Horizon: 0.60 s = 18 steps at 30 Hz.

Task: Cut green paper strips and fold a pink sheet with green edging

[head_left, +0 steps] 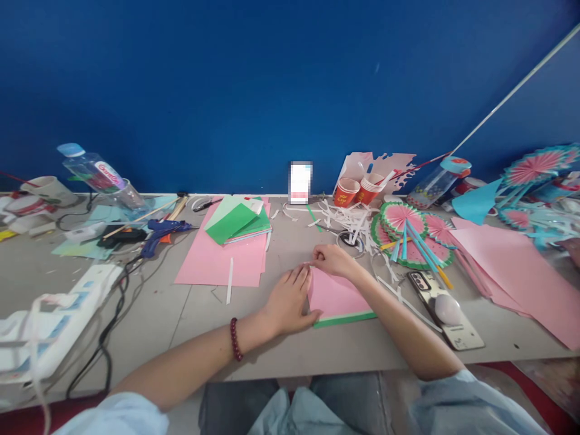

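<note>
A pink sheet of paper [338,296] with a green strip [347,318] along its near edge lies on the table in front of me. My left hand [292,299] rests flat over its left side, fingers stretched out and thumb on the near corner. At the far left corner my right hand [333,261] has its fingers curled in a pinch on the paper's edge. The fingertips of both hands almost meet there. My right forearm crosses over the right part of the sheet and hides some of it.
Pink sheets with green paper [233,223] lie left, beside a blue glue gun [165,232] and white power strip [67,320]. Paper shreds [351,217], scissors [351,240], red cups [348,192], watermelon paper fans [405,223] and a phone [446,311] lie right.
</note>
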{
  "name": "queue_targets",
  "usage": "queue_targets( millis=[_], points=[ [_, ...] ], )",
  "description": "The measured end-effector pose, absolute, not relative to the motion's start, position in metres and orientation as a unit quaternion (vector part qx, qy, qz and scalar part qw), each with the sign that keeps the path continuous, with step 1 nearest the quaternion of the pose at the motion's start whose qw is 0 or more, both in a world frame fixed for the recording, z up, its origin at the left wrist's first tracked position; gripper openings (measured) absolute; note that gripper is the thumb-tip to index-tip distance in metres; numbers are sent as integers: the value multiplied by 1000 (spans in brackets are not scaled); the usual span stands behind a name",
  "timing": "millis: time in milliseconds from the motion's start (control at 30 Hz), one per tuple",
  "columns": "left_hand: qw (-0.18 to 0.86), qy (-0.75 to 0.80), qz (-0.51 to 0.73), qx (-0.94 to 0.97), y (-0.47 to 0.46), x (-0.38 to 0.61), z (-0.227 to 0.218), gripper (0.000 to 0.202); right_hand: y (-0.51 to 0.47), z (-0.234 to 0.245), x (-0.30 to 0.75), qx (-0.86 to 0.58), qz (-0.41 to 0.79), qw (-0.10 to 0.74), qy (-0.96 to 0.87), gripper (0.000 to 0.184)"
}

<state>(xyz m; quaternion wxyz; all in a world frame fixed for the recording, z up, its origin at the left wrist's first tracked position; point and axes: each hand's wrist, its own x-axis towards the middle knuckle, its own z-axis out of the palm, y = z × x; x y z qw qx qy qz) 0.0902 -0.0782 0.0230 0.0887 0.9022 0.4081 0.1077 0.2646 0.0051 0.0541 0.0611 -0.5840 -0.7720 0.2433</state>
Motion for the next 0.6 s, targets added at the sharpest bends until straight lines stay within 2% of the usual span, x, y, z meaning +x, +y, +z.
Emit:
queue_targets(
  millis=[600],
  points=[
    [79,371,111,919,-72,85,29,72,8,49,268,-586,234,58,-774,9]
  ],
)
